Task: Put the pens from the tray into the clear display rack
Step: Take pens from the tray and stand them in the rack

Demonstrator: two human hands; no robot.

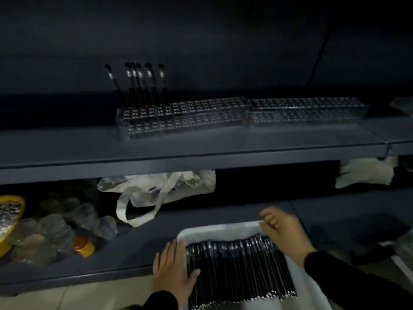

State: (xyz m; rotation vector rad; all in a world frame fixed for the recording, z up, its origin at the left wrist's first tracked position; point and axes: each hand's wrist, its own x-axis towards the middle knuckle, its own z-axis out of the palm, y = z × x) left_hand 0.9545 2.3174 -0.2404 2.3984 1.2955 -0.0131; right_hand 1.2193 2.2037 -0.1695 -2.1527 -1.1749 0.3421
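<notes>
Yellow plastic shows at the far left of the lower shelf (125, 253), where a bowl (11, 218) sits beside a heap of clear jars (55, 229), one of them with an orange lid (83, 246). Further along the same shelf a pale cloth bag (161, 189) slumps with its long strap looped forward. On the upper shelf (201, 144) above it stands the clear display rack (183, 117), a gridded block with six black pens (138, 83) upright in its back left holes; a second clear rack (308, 109) adjoins it on the right. Below, at the front, the left hand (173, 269) lies flat with fingers straight on the left rim of the white tray (214, 231), thumb touching the pens in the tray (239, 271), which lie side by side as a dense black row filling its floor. The right hand (280, 227) reaches over the tray's far right corner with its fingers curled; the blur does not show whether they pinch a pen, so its grip cannot be told. A crumpled white cloth (366, 173) hangs under the upper shelf at the right.
</notes>
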